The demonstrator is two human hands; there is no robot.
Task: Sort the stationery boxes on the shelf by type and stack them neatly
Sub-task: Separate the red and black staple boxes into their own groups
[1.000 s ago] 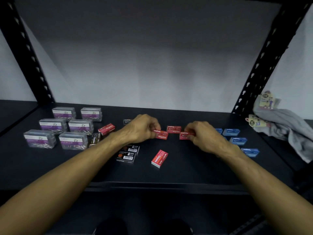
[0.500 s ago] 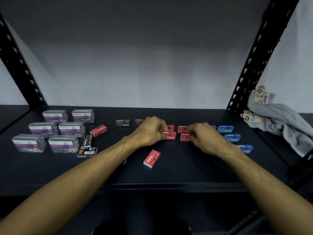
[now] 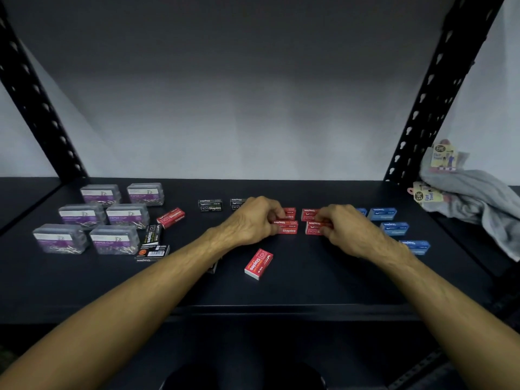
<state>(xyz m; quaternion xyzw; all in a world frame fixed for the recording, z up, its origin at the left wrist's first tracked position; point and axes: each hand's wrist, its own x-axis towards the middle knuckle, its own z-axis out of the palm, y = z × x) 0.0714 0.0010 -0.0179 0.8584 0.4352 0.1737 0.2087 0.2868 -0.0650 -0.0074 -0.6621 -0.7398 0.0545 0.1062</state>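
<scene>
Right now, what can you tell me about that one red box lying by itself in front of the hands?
The lone red staple box is a small flat carton, cardboard by the look of it, with white "Staples" lettering on its red top and a pale end face toward the camera. It looks closed and lies flat on the dark shelf, turned at a slant. It sits nearer the shelf's front edge than the other red boxes, between the two forearms, and nothing but the shelf touches it.

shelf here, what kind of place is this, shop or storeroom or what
Most likely a storeroom or stockroom, though a shop's back area is possible. The black metal shelf has slotted uprights like warehouse racking, and it holds only boxed stock: paper clip boxes, red staple boxes and blue boxes.
</scene>
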